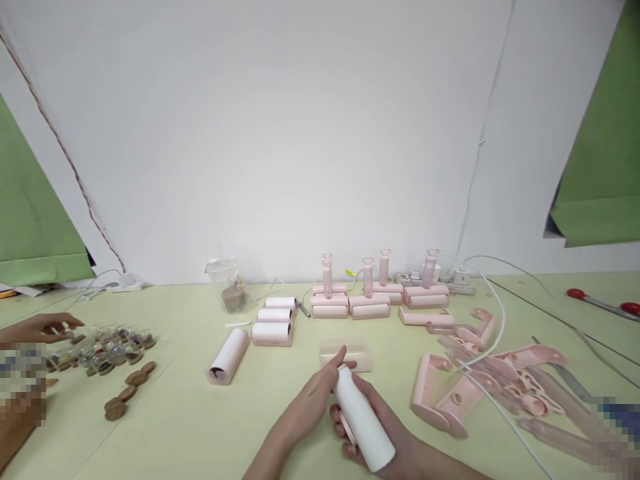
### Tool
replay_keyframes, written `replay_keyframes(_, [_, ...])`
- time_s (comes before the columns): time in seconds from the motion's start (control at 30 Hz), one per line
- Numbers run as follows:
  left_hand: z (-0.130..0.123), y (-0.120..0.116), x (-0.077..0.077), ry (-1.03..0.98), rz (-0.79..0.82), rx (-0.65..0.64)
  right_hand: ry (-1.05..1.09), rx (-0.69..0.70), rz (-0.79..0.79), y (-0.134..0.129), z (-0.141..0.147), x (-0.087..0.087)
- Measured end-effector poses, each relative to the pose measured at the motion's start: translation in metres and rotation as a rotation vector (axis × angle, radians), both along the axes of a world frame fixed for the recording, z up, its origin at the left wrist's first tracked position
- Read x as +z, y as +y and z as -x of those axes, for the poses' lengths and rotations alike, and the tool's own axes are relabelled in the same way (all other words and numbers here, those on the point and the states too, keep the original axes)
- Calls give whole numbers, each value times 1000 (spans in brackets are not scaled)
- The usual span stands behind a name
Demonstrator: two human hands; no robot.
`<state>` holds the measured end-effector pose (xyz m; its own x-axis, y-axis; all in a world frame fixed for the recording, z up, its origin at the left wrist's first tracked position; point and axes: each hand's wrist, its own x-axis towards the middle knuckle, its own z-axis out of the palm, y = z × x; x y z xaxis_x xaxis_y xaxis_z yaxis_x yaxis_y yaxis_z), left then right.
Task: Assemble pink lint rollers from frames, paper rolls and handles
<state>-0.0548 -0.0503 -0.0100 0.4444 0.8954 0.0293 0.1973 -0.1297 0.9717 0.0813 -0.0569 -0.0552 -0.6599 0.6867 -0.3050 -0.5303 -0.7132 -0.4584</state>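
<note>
My right hand (383, 417) is wrapped round a lint roller (363, 420), its white roll tilted with the lower end towards me and a bit of pink plastic showing underneath. At the roll's upper end, my left hand (315, 397) closes its fingers against it; some fingertips are hidden. Just behind my hands lies a translucent pale pink cover (357, 357). White rolls in pink holders (273, 333) stand to the left, one of them set apart (229, 357).
Several pink rollers with upright handles (370, 303) line the wall. Loose pink parts (465, 393) and a white cable (500, 393) cover the right side. On the left, another person's hand (43, 328) is by small glass domes (103, 350) and brown discs (127, 393). Red-handled scissors (600, 301) lie far right.
</note>
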Motion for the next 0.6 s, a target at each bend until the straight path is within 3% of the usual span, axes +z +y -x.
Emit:
replay_keyframes(0.23, [-1, -3, 0, 127, 11, -51, -74, 10, -24, -1, 1, 5])
replay_keyframes(0.4, [-4, -7, 5, 53, -58, -36, -131, 26, -123, -1, 1, 15])
replay_keyframes(0.6, [-12, -6, -8, -50, -144, 152, -213, -19, -79, -4, -6, 47])
